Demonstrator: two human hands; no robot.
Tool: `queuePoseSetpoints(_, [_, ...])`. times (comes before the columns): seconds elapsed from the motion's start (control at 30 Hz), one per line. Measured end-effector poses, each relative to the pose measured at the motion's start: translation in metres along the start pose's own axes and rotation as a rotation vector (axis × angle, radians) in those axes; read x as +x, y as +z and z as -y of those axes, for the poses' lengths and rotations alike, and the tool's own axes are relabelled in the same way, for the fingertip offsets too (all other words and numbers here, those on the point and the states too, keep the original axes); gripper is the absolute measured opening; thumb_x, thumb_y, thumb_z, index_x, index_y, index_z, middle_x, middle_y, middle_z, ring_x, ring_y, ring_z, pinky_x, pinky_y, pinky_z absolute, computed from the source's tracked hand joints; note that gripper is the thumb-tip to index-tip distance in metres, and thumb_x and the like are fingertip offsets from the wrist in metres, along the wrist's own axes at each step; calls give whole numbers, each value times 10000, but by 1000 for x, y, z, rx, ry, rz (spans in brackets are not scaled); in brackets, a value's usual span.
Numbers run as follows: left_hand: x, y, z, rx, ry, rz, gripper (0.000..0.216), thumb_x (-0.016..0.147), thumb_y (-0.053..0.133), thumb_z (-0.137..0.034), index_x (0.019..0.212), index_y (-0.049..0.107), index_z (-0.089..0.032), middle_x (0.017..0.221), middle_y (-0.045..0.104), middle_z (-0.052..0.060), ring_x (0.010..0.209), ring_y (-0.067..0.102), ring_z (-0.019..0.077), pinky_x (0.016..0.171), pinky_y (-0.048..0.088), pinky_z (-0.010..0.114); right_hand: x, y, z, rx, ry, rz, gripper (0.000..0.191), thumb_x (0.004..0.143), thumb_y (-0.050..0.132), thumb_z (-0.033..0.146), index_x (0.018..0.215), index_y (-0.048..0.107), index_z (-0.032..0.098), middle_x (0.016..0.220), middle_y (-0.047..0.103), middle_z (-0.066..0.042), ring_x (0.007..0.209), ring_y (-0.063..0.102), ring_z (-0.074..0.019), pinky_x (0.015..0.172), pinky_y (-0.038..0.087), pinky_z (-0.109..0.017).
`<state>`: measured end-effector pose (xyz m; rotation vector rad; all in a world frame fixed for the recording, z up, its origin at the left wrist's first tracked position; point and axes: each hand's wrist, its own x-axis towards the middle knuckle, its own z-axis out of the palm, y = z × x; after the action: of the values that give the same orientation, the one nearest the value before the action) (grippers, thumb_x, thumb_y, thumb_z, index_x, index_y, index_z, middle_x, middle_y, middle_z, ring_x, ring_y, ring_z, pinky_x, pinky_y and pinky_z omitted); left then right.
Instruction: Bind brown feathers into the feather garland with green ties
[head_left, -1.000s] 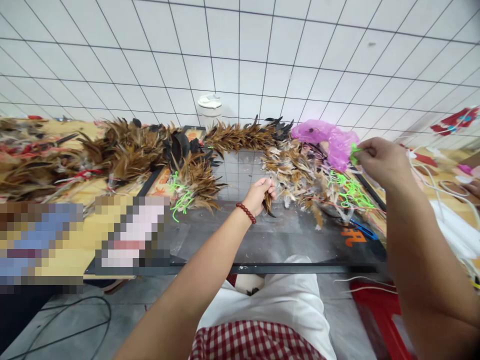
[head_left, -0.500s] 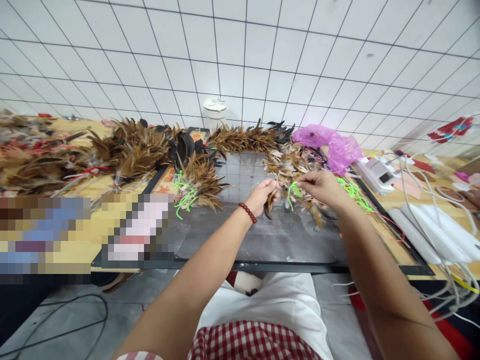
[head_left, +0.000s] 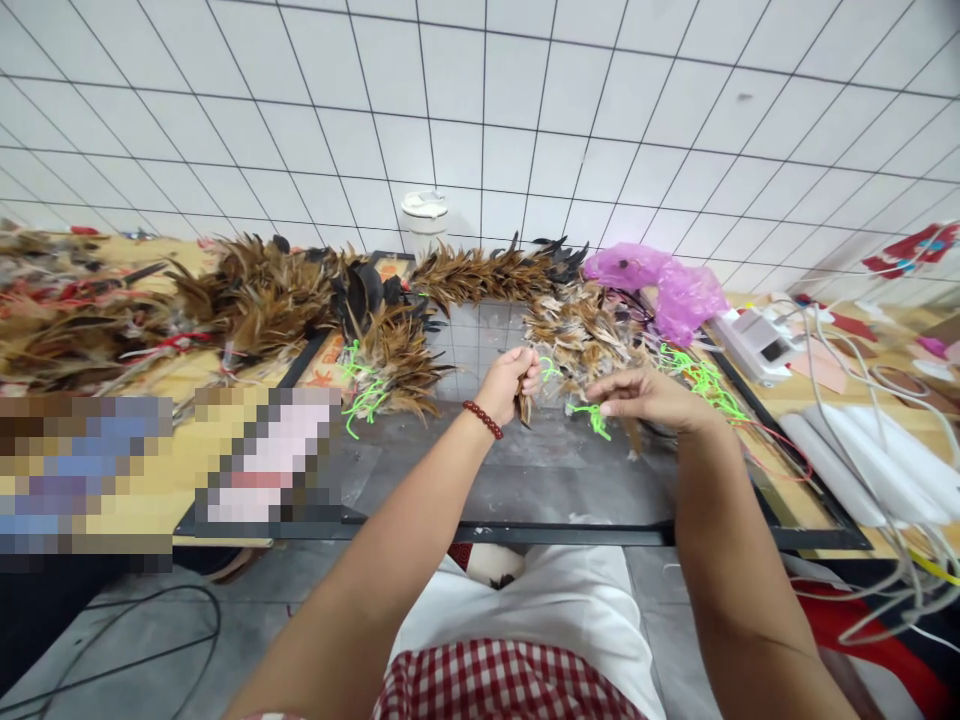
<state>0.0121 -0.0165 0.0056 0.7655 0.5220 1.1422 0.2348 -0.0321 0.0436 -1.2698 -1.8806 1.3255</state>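
Pinching a small bunch of brown feathers (head_left: 522, 405) in the left hand (head_left: 512, 378), fingers curled shut round the quills, tips pointing down just above the glass tabletop (head_left: 525, 480). Gripping a bright green tie (head_left: 592, 415) in the right hand (head_left: 645, 395), thumb and forefinger pressed together on it, loose end dangling below the fingertips. Held apart, the two hands, with a short gap between; feather bunch just left of the tie, both in front of the mottled feather pile (head_left: 585, 335). Curling just beside the left fingers, a second green strand (head_left: 551, 368); cannot tell whether joined to the bunch. Worn on the left wrist, a red bead bracelet (head_left: 482, 420). Lying near the right hand, further back, a tangle of green ties (head_left: 705, 380). Beyond, a pink plastic bag (head_left: 667, 285) and a white lidded cup (head_left: 424, 215) against the tiled wall (head_left: 525, 100).
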Motion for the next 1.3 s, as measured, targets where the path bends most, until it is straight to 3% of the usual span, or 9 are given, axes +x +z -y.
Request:
queuePoseSetpoints(0.1, [0,2,5,114,-14,11,238,822,569,-288,667,474,-134,542,393,-45,401,300,19,401,208,153,10,20,4,73,-102,-321,432,714,665,476,1044,660,198,892,672,-48,603,547,-111,553,457,-252])
queuePoseSetpoints(0.17, [0,4,9,182,-17,10,242,816,572,-295,663,484,-129,534,405,-43,393,299,17,398,201,156,22,36,3,73,-139,-312,440,706,674,467,1052,650,196,973,662,-58,632,550,-112,560,457,-250])
queuePoseSetpoints(0.3, [-2,7,12,268,-26,8,262,798,592,-329,663,486,-131,531,414,-46,394,317,18,396,201,154,34,49,-6,-100,-172,-280,286,740,638,435,799,670,157,708,635,-25,554,486,-104,521,402,-243])
queuePoseSetpoints(0.37, [-3,8,11,301,-42,3,261,800,586,-342,674,481,-137,541,425,-45,396,331,19,392,198,152,33,47,-9,-177,-225,-361,243,791,584,394,745,635,162,625,589,-7,538,470,-106,521,384,-243])
queuePoseSetpoints(0.5, [-3,7,8,373,-110,-7,249,827,541,-318,666,467,-142,517,394,-56,376,298,13,383,177,150,25,42,-5,-242,-426,-511,158,861,510,315,820,595,189,675,572,-5,605,506,-123,588,403,-258])
queuePoseSetpoints(0.73, [-11,16,5,510,-422,166,247,810,573,-303,653,483,-134,508,395,-55,363,291,6,372,174,149,24,44,6,-295,-635,-347,123,859,548,273,797,628,202,768,603,-25,756,551,-147,733,427,-295])
queuePoseSetpoints(0.97, [-18,19,0,380,-481,360,330,733,673,-400,684,480,-137,499,370,-69,368,251,-3,377,162,141,32,37,-14,24,-384,-251,203,803,614,390,761,613,191,675,552,12,594,467,-105,582,401,-249])
queuePoseSetpoints(1.13, [-17,20,0,346,-478,355,342,724,678,-408,669,490,-127,498,380,-63,368,260,-1,371,169,144,38,44,-19,64,-349,-225,240,774,625,420,741,606,183,678,556,9,619,478,-111,604,401,-250])
queuePoseSetpoints(1.3, [-8,16,3,312,-270,134,257,761,644,-331,687,521,-118,513,397,-62,367,246,-5,379,160,152,38,43,-23,-191,-410,-235,224,831,543,371,727,589,178,651,542,6,604,470,-114,593,380,-250])
